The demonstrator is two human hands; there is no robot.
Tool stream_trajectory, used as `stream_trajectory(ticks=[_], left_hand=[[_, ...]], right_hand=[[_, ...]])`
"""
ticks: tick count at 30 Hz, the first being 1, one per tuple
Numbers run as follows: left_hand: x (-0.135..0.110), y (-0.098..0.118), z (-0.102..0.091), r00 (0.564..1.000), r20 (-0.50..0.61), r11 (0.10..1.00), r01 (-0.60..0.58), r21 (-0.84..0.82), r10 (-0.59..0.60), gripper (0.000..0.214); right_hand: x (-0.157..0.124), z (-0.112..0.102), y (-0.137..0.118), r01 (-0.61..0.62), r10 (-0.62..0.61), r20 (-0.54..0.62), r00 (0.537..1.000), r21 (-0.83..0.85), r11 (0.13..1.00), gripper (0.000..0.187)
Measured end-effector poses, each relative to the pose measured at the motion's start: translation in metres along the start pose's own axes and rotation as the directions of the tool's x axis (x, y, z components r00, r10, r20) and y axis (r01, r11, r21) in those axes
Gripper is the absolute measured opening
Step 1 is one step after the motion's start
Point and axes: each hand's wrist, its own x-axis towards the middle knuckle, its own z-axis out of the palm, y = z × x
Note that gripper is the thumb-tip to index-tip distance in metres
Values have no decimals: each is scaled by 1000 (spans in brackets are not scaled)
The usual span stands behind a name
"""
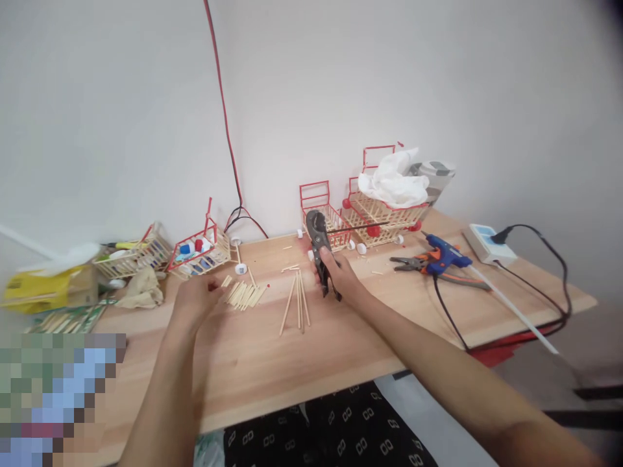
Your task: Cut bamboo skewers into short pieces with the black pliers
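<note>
My right hand (338, 272) is wrapped round the handles of dark grey hand cutters (318, 237), which point up and away from me over the table. Below the tool, several long thin wooden sticks (299, 308) lie fanned out on the wood. At the left, my left hand (197, 295) has its fingers pinched together at a short wooden stick (226, 281). Right beside those fingertips, several short cut sticks (246, 295) lie side by side in a slanting row. The fingers partly hide their grip.
Small stick-built carts (326, 214) with red rims stand along the wall, one under a white plastic bag (396, 178). At right lie pliers (411, 264), a blue glue gun (448, 254) and a power strip (491, 243) with cables. A yellow packet (48, 288) is at left.
</note>
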Motion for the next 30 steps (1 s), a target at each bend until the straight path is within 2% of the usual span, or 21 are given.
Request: stream_trajectory(ticks=[3,6,9,11,13,17,20,24,27,30], left_hand=[[1,-8,10,999,-44,990,-11,142,17,18],[0,-13,15,1000,-16,992,2,126,0,23],[-2,-11,13,996,-83,991,46,128,-36,31],[-3,-1,12,988,-151,984,58,170,-32,35],[-2,15,14,986,-168,974,39,224,-1,34],[9,49,31,994,-110,926,32,375,10,22],[20,62,48,996,-84,900,64,431,-30,16],[33,66,60,993,-98,910,101,402,-67,17],[37,71,54,995,-80,948,84,306,-62,14],[33,80,45,1000,-27,986,-2,164,6,25]], right_hand=[[-1,0,8,-24,24,22,999,23,999,56],[-2,-9,13,-49,48,30,998,51,998,56],[0,-14,16,-43,42,21,999,77,996,55],[3,-14,16,-38,37,9,999,79,996,56],[5,-13,16,-36,35,10,999,83,996,56],[6,-9,15,-12,9,34,999,80,997,55],[4,-10,15,-1,-2,43,999,66,998,53],[2,-12,14,53,-56,43,998,65,996,51],[2,-13,12,49,-52,35,998,85,995,52],[4,-14,9,24,-28,34,999,128,992,51]])
